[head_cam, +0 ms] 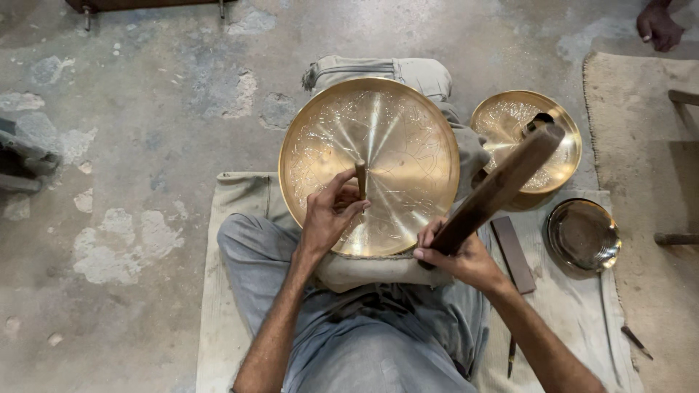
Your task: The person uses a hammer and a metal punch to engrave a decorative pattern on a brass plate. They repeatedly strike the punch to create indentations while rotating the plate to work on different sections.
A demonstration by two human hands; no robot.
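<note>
On a cracked concrete floor (145, 109) we sit engraving the large brass plate (397, 131) on our lap, left hand (328, 218) pinching a chisel (360, 178) upright at its centre, right hand (459, 255) gripping a raised wooden mallet (502, 185), so the coming blow must land squarely.

A large round brass plate (389, 145) with engraved patterns rests tilted on the lap; a short chisel (360, 178) stands on its centre; a wooden mallet (499, 189) slants above its right edge.

Both forearms extended; left hand (329, 216) and right hand (460, 256) in closed grip.
</note>
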